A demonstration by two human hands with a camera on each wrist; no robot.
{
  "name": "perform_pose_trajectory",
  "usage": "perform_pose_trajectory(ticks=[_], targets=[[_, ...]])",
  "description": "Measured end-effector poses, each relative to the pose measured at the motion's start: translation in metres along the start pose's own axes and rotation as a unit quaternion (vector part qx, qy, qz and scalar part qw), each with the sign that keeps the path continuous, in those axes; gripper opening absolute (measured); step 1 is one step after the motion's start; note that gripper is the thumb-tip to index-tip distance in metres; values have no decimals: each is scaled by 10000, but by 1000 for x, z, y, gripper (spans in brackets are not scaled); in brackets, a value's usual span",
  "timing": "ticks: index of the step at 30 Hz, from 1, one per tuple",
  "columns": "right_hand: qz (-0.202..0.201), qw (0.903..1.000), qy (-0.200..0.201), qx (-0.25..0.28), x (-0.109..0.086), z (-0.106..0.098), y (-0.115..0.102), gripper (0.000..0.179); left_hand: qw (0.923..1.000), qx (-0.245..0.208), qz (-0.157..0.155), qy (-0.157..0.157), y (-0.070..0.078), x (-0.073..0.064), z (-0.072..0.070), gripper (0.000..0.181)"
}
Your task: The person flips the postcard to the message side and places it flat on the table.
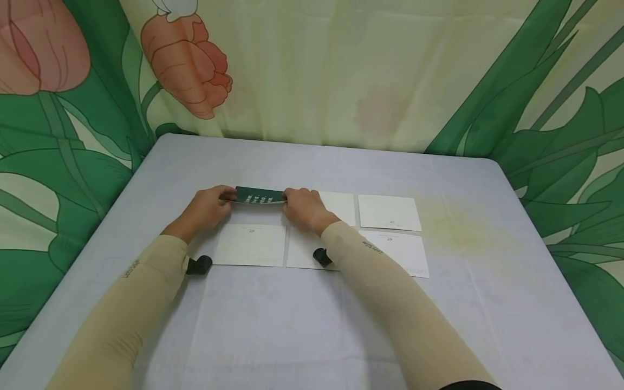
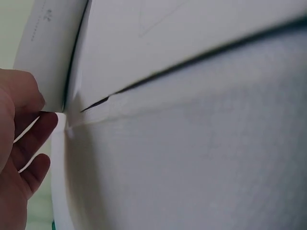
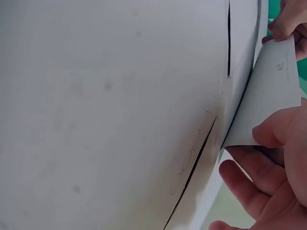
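Note:
A postcard, dark green with white lettering on one face and white on the other, is held between both hands at the back left of the white cards. My left hand pinches its left end, thumb against the white side in the left wrist view. At the opposite end my right hand pinches the card between thumb and fingers. The card tilts up and bows slightly. Below it lies a white card, while the right hand and forearm partly cover another card.
More white cards lie in two rows on the white-clothed table, continuing to the right. Dark straps show at both wrists. A curtain with printed flowers and leaves hangs behind the table.

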State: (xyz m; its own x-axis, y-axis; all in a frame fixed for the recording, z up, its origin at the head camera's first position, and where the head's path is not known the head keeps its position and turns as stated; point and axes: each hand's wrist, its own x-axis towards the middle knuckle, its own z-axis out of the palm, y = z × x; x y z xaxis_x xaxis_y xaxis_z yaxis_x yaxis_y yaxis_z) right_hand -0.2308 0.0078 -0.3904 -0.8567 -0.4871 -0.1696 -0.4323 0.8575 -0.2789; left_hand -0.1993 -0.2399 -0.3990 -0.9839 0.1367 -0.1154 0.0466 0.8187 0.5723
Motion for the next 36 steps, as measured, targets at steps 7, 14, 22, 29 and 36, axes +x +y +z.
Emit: perform_pose_trajectory(ticks=[7,14,22,29,36], targets=[[43,9989,4,466,-2,-2,2,37,9997,-136,38,182,0,-3,-2,38],[-66,9899,481,1333,-7,-9,5,29,9952,-669,111,698,7,-8,-9,33],[387,9780,983,1801,-12,-9,3,34,9901,-925,-139,1047,17,-8,-11,38],[665,9494,1453,2702,-14,-5,-2,32,9864,-944,-111,1343,15,-8,-11,42],[528,9513,1528,2623,-12,-1,-2,18,9834,-1094,-73,1446,11,-4,-5,48]])
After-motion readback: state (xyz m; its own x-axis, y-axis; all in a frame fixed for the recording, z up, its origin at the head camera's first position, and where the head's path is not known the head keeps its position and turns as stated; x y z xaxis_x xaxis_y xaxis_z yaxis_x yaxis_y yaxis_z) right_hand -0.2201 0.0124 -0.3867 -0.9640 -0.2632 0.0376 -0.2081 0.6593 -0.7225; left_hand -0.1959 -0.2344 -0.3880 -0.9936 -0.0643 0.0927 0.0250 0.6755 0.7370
